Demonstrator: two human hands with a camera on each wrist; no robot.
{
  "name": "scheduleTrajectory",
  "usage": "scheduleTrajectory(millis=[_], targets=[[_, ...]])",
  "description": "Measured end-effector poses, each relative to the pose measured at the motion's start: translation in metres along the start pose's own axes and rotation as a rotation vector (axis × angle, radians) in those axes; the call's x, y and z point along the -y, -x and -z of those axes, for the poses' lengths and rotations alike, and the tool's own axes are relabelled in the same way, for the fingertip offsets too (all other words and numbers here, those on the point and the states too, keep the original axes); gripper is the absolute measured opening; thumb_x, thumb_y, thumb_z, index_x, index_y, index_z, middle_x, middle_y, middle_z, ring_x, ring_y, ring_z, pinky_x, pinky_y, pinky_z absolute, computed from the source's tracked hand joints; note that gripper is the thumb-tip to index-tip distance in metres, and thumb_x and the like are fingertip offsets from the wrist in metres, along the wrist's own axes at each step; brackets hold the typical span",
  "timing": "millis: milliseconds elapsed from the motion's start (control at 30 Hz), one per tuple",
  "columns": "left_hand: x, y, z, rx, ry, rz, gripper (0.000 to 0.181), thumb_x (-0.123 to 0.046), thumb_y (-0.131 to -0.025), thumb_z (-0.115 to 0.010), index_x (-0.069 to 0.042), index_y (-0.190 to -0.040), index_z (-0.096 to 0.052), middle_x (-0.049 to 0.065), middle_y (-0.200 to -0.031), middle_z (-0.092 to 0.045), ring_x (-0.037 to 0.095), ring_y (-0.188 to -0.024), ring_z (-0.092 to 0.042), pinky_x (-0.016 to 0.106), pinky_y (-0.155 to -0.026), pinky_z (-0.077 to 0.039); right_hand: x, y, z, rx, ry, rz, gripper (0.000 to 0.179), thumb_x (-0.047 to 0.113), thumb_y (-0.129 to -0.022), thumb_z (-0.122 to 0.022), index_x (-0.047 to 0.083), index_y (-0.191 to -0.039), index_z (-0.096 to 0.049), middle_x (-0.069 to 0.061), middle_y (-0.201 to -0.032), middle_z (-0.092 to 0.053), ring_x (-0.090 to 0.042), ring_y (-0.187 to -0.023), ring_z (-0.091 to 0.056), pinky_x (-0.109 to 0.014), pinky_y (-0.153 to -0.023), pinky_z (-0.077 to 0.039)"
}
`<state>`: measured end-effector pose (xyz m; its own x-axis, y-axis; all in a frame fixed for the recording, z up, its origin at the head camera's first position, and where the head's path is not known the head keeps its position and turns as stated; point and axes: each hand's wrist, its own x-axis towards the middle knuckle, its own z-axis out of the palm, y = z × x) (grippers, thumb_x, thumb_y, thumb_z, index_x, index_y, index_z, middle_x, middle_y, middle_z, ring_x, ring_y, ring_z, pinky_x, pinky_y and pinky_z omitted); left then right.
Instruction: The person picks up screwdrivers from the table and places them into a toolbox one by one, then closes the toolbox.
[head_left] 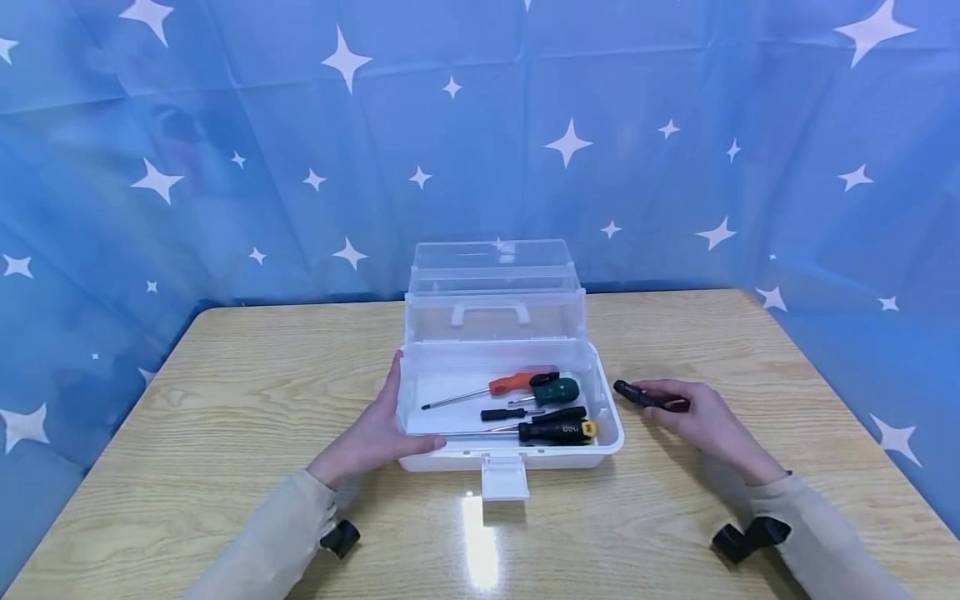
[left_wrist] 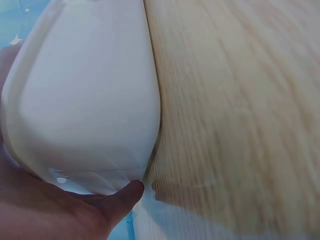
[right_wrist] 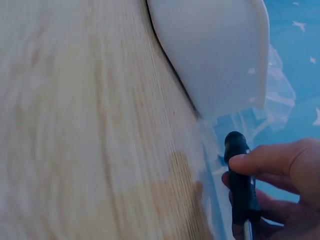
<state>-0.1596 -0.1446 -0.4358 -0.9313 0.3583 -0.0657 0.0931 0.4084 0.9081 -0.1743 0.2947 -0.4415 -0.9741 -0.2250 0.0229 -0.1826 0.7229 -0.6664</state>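
A white plastic toolbox point(head_left: 450, 461) stands with its clear lid point(head_left: 495, 318) raised. My left hand point(head_left: 378, 433) grips its left end, thumb at the front edge and fingers along the side. Right of the box, my right hand point(head_left: 697, 417) holds a screwdriver point(right_wrist: 241, 185) by its black handle; a bit of metal shaft shows below the handle in the right wrist view. Inside the box lie an orange-handled screwdriver point(head_left: 513, 382), a stubby green one point(head_left: 557, 391), a small black one point(head_left: 504, 414) and a large black-and-yellow one point(head_left: 555, 430), with another black handle point(head_left: 564, 412) behind it.
The box rests on a wood-grain table point(head_left: 247, 383). Its front latch point(head_left: 504, 479) hangs open toward me. Behind the table hangs a blue curtain point(head_left: 465, 125) with white stars. Dark devices point(head_left: 750, 537) are strapped at both wrists.
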Motion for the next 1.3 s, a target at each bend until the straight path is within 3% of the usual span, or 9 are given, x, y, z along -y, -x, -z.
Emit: scheduleTrajectory(millis=[300, 767, 1300], targets=[[0.000, 0.001, 0.000, -0.002, 0.014, -0.013, 0.126, -0.028, -0.076, -0.083, -0.017, -0.153, 0.016, 0.014, -0.159, -0.002, 0.036, -0.142, -0.013, 0.058, -0.109, -0.018, 0.007, 0.001, 0.003, -0.012, -0.003, 0.033, 0.036, 0.013, -0.090, -0.068, 0.004, -0.125, -0.065, -0.020, -0.119, -0.063, -0.025, -0.092, -0.057, -0.027, -0.067, -0.047], [0.000, 0.001, 0.000, -0.002, -0.003, -0.004, 0.127, -0.029, -0.076, -0.084, -0.018, -0.153, 0.016, 0.014, -0.160, -0.002, 0.036, -0.142, -0.013, 0.059, -0.108, -0.020, 0.024, 0.001, 0.015, -0.059, 0.008, 0.126, 0.033, 0.008, -0.089, -0.069, -0.001, -0.121, -0.066, -0.022, -0.114, -0.065, -0.018, -0.085, -0.062, -0.026, -0.065, -0.050], [0.000, -0.001, 0.000, 0.008, 0.035, -0.059, 0.126, -0.023, -0.075, -0.084, -0.021, -0.154, 0.013, 0.012, -0.158, -0.009, 0.036, -0.139, -0.021, 0.061, -0.106, -0.022, 0.050, 0.002, 0.023, -0.060, 0.023, 0.164, 0.033, 0.010, -0.091, -0.068, 0.003, -0.123, -0.066, -0.018, -0.115, -0.065, -0.023, -0.085, -0.060, -0.027, -0.061, -0.048]])
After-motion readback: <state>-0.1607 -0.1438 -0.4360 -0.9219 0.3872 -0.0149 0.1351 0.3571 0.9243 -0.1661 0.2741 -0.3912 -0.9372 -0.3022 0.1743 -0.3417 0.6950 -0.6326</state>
